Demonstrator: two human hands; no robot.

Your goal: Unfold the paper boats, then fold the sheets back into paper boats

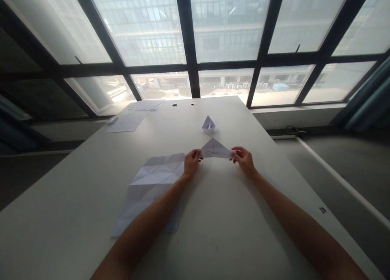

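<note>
A folded sheet of paper (214,147), with a triangular peak and a band along its lower edge, is stretched between my two hands above the white table. My left hand (191,162) pinches its left corner. At the right corner, my right hand (243,161) grips the paper between thumb and fingers. Just beyond it stands a finished-looking paper boat (209,125) with a pointed top. Beside my left forearm lies an unfolded, creased sheet of paper (155,174), partly hidden under that arm.
More flat paper sheets (128,122) lie at the table's far left corner. Two small dark round spots (174,105) mark the far edge of the white table (225,231). Large framed windows (225,24) rise behind it. A small dark mark (322,210) is near the right edge.
</note>
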